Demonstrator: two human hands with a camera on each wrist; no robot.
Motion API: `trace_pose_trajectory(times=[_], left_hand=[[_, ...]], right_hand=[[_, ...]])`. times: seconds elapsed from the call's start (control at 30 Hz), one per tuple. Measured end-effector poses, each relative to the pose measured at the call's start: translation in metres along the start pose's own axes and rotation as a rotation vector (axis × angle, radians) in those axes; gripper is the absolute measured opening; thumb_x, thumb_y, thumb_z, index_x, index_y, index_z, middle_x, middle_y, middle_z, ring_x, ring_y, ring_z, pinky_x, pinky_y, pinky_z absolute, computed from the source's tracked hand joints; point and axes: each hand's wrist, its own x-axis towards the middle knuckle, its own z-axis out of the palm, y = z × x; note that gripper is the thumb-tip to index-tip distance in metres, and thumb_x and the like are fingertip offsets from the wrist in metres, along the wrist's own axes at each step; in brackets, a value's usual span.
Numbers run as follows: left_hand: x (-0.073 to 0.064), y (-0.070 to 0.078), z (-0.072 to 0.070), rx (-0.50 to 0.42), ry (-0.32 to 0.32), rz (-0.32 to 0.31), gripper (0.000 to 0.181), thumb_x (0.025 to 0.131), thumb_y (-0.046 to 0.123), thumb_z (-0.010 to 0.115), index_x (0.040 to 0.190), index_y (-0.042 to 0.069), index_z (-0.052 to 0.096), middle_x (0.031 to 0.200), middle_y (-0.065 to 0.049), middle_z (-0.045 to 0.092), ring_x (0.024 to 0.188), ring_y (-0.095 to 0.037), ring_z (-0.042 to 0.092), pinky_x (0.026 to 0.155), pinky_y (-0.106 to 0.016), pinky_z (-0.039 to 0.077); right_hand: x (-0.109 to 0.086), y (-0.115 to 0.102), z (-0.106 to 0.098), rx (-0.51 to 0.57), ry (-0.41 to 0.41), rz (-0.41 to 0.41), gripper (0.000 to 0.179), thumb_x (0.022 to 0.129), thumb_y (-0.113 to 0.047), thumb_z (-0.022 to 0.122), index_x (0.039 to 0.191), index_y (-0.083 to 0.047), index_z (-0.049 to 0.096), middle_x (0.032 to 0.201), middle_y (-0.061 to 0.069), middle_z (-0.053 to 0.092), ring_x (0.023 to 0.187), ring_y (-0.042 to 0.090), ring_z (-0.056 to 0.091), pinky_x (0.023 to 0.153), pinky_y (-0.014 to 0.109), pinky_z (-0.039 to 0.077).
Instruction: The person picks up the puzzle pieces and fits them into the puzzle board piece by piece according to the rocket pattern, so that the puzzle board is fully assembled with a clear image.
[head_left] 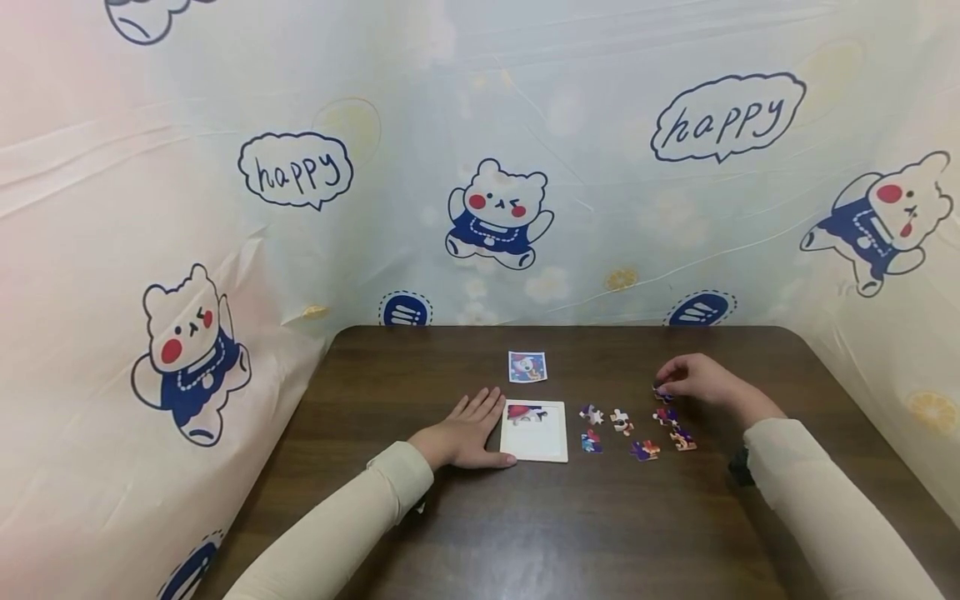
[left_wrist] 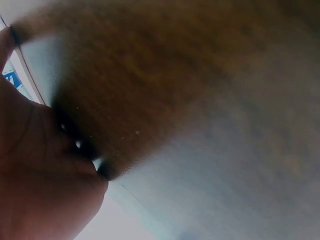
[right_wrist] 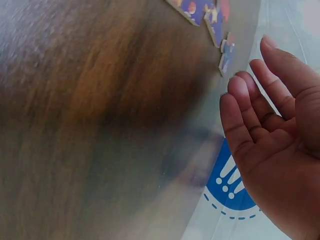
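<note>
My left hand (head_left: 467, 433) lies with its fingers spread on the table, its thumb touching the lower left corner of a white puzzle tray (head_left: 534, 446). Fitted pieces with a red and purple picture (head_left: 527, 413) fill part of the tray's top. In the left wrist view, only part of the left hand (left_wrist: 45, 165) shows. Over at the right, my right hand (head_left: 701, 381) has its fingertips at a purple puzzle piece (head_left: 663, 395). The right wrist view shows that hand (right_wrist: 272, 125) with loosely bent fingers and nothing visible between thumb and fingers.
Several loose puzzle pieces (head_left: 621, 422) lie between the tray and my right hand. Behind the tray is a small square picture card (head_left: 527, 367). A printed curtain (head_left: 600, 208) surrounds the dark wooden table (head_left: 525, 533) at the back and sides.
</note>
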Motion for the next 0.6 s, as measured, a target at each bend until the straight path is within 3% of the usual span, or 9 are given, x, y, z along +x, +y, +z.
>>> trace_pose_trajectory(times=[0.27,0.6], left_hand=[[-0.004,0.002,-0.003,-0.032,0.009,0.014,0.115,0.079,0.089,0.038,0.160,0.013,0.008,0.167,-0.006,0.000,0.152,-0.026,-0.004,0.119,-0.053,0.001],[0.002,-0.001,0.004,0.004,0.004,-0.010,0.120,0.074,0.095,0.030,0.160,0.015,0.003,0.166,-0.002,-0.005,0.151,-0.021,-0.009,0.119,-0.049,0.000]], right_hand=[[0.006,0.002,0.007,-0.078,-0.006,-0.015,0.025,0.086,-0.018,0.078,0.106,-0.003,0.071,0.099,0.007,0.069,0.089,0.023,0.061,0.086,0.050,0.049],[0.010,-0.001,0.013,-0.089,-0.014,-0.004,0.028,0.080,-0.013,0.083,0.100,-0.001,0.067,0.089,0.005,0.065,0.081,0.019,0.059,0.078,0.040,0.051]])
